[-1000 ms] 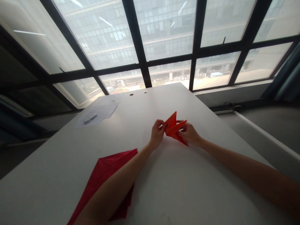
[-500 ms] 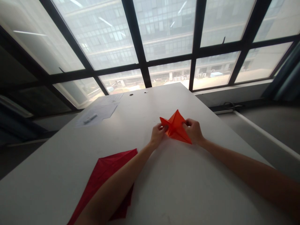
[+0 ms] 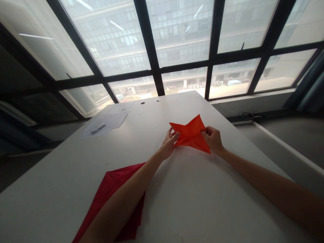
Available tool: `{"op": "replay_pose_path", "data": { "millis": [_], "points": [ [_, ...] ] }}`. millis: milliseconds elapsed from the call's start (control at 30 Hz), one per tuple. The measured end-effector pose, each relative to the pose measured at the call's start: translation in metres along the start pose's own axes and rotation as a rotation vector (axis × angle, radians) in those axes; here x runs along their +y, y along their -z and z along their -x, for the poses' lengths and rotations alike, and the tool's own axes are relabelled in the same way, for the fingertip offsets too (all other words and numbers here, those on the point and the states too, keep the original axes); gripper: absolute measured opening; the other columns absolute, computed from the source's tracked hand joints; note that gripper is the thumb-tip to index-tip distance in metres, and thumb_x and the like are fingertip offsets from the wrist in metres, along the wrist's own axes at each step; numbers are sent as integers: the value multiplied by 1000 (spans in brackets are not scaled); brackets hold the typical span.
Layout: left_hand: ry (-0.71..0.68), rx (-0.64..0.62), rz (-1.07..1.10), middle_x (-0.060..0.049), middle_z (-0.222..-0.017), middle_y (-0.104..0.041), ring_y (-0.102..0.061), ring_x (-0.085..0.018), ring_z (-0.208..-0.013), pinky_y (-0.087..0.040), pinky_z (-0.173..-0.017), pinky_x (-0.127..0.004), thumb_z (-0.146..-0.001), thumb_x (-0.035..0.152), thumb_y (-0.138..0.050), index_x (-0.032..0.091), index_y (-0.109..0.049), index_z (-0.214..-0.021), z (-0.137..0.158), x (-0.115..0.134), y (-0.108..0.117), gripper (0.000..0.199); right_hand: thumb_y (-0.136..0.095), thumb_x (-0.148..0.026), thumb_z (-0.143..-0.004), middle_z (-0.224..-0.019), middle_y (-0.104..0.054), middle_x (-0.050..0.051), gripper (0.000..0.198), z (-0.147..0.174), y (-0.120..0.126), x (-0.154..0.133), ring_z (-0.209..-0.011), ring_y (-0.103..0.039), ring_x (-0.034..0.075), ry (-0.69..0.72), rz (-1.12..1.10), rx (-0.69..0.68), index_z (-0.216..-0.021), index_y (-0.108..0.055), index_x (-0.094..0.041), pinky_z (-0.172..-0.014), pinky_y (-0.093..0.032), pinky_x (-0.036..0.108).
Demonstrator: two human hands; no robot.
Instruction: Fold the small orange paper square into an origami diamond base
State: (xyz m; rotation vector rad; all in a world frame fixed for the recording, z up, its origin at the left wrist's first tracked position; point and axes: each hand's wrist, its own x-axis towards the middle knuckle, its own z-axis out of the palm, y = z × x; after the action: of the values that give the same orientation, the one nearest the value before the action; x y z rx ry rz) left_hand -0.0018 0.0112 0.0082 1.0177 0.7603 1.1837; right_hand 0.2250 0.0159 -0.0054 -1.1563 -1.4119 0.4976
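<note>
A creased sheet of orange paper (image 3: 191, 132) is stretched between my two hands over the white table. Its corners stick out in points, two at the far side and one at the near right. My left hand (image 3: 170, 141) pinches the left edge, thumb on top. At the right edge, my right hand (image 3: 213, 136) has the paper between thumb and fingers. Red paper (image 3: 111, 185), folded or in layers, lies on the table at the near left, partly hidden under my left forearm.
The white table (image 3: 202, 195) runs forward to tall dark-framed windows. Printed sheets (image 3: 111, 120) lie at its far left, with a whitish marker-like object (image 3: 98, 128) on them. Cable holes (image 3: 142, 103) sit near the far edge. A blue curtain (image 3: 307, 84) hangs at the right.
The orange paper has been spread wider and flatter, its far corner moving right. My hands have moved slightly apart, and the left fingers have loosened a little.
</note>
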Motion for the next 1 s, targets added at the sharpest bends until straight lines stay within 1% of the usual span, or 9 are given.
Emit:
{"op": "replay_pose_path", "data": {
  "millis": [100,167,267,400,533,667,833,900,1000],
  "points": [
    [51,50,-107,-18,-137,-50,-67,-28,-100,-58,-81,-41,-61,34,-90,34,-24,-150,1,-3,-1,111,-58,-32,-83,-61,-58,0,20,4,-1,-6,-57,-49,15,26,23,-28,-68,-61,-18,-53,-37,27],
    [62,105,-182,-19,-135,-52,-68,-27,-97,-58,-78,-39,-58,25,-91,31,-23,-152,-1,-8,1,116,-58,-33,-83,-63,-60,0,21,5,-1,-7,-58,-50,15,26,-1,-47,-69,-61,-18,-53,-38,26],
    [17,191,-231,-14,-118,-66,-68,-24,-89,-57,-77,-38,-61,19,-84,22,-48,-140,-6,-15,8,86,-59,-35,-84,-64,-60,1,22,2,0,-3,-59,-52,16,6,-49,-44,-70,-61,-18,-52,-40,26],
    [-99,216,-132,-9,-94,-73,-68,-24,-85,-54,-83,-41,-68,25,-76,16,-74,-96,-14,-15,16,29,-65,-41,-82,-73,-68,3,23,-10,6,0,-68,-62,20,-41,-203,-47,-76,-65,-19,-60,-50,30],
    [-275,164,-17,-9,-105,-73,-67,-25,-96,-52,-89,-41,-64,28,-81,18,-76,-88,-12,0,15,27,-75,-41,-75,-90,-75,8,23,-25,19,-15,-89,-69,26,44,-352,-83,-82,-68,-20,-82,-56,43],
    [-254,50,-64,-9,-136,-60,-66,-29,-105,-53,-87,-41,-62,23,-77,18,-75,-74,-10,9,21,13,-70,-40,-82,-110,-73,10,17,-28,38,-31,-113,-64,30,188,-240,-258,-81,-71,-23,-97,-51,49],
    [-418,267,-304,-7,-112,-72,-60,-27,-117,-41,-106,-43,-68,13,-60,21,-77,-89,-17,5,31,28,-61,-33,-89,-117,-72,7,17,-15,53,-7,-123,-59,28,287,-49,-559,-80,-75,-26,-109,-42,50],
    [-467,215,-484,-7,-110,-73,-61,-25,-116,-37,-110,-43,-73,13,-56,22,-77,-94,-16,1,28,31,-63,-26,-85,-115,-73,7,13,-9,54,8,-125,-57,30,249,8,-631,-81,-76,-25,-109,-40,53],
    [-405,-35,-738,-7,-117,-70,-59,-27,-120,-33,-113,-42,-79,19,-61,27,-75,-104,-8,-10,18,30,-61,-17,-82,-110,-74,7,18,-4,51,22,-121,-60,32,204,106,-715,-84,-77,-24,-107,-42,54]
  ]
}}
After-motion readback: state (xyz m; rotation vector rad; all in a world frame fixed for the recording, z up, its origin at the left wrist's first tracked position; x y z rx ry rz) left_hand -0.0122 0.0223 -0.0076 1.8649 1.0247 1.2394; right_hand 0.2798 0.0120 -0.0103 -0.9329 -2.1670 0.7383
